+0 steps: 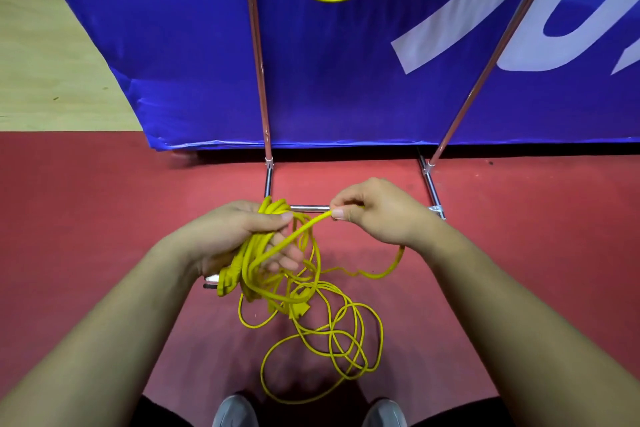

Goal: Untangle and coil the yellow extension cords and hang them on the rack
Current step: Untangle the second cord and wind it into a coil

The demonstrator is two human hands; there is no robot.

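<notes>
Gripping coiled thin yellow extension cord [247, 260] in left hand [228, 236] fingers, pinching one strand between right hand [377, 215] fingers, above red floor [104, 218].

A blue fabric banner [194, 55] with large white lettering [485, 10] was seen stretched across the back. A red floor [104, 218] was laid out below it, and pale wooden flooring [45, 62] was seen at the upper left.
</notes>
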